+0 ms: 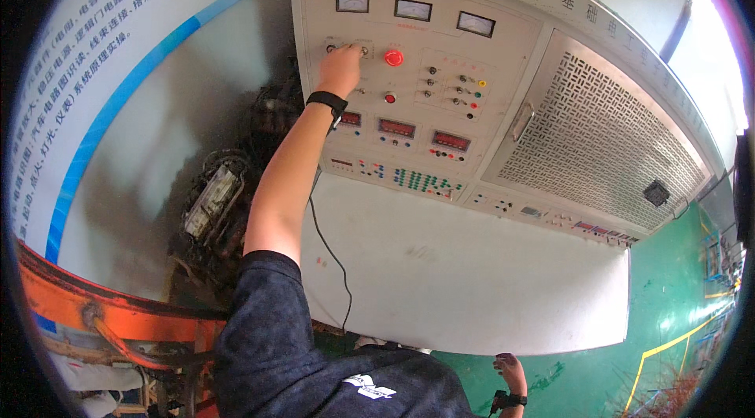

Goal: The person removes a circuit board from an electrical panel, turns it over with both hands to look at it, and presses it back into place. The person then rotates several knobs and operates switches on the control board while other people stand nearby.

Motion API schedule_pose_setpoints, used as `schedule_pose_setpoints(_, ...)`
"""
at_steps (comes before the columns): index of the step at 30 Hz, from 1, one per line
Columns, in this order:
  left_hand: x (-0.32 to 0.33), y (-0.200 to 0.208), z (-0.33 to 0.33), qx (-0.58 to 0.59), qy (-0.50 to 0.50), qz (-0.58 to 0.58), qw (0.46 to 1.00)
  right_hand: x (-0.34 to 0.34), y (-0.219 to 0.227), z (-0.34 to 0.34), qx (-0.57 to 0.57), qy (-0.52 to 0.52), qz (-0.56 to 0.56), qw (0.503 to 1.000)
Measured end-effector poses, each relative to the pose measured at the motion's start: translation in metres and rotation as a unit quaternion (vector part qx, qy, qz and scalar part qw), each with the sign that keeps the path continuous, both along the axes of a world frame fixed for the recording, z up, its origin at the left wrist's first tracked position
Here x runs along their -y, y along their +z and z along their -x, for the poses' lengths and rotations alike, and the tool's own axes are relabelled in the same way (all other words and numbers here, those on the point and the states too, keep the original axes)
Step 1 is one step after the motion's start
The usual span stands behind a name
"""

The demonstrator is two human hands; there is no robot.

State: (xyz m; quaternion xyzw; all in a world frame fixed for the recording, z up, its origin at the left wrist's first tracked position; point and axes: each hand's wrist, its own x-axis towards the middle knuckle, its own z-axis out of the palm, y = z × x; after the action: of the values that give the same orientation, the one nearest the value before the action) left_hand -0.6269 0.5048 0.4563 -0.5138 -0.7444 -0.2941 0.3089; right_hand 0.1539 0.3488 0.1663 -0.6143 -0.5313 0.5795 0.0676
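Observation:
My left hand [340, 68] reaches up to the upper left of a beige control panel [511, 64], a black band on its wrist. Its fingers are drawn together beside a small round metal fitting [364, 51]; what they grip, if anything, is too small to make out. Just right of it sits a red mushroom-shaped button [393, 58], with a smaller red button [390, 97] below. My right hand [511, 371] hangs low by the bench's front edge, fingers loosely bent and apart, with nothing seen in it.
A white benchtop [472, 276] extends below the panel, a black cable [334, 257] trailing over its left side. Analog meters [413, 10] and red displays [396, 128] line the panel; a perforated door [598, 135] is at right. Engine-like machinery [212, 198] and an orange frame [118, 324] stand left.

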Motion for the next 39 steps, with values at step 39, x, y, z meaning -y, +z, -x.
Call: schedule_pose_setpoints(39, 0.448, -0.21, -0.311, 0.375, 0.182, 0.11, 0.902, -0.091, -0.026, 0.019, -0.093, 0.315, -0.097, 0.939)
